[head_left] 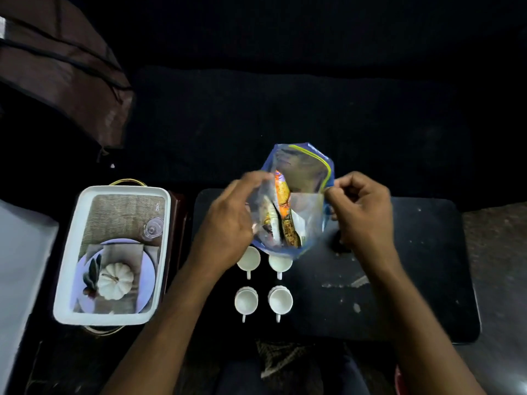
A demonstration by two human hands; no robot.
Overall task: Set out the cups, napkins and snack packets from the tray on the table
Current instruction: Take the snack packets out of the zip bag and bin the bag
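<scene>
A clear zip bag [302, 178] with a blue edge and yellow seal hangs above the black table [413, 266]. Orange and yellow snack packets [281, 206] and a white folded piece show through it. My left hand [228, 220] grips the bag's left side, fingers partly behind the plastic. My right hand [362, 206] pinches its right edge near the seal. Several white cups [246, 300] stand on the table below the bag in two rows, handles toward me. The white tray [68, 252] lies to the left, its printed bottom showing.
A brown bag [62, 72] sits at the far left back. A pale surface [20, 266] borders the tray's left side. The table's right half shows scuff marks. Everything beyond the table is dark.
</scene>
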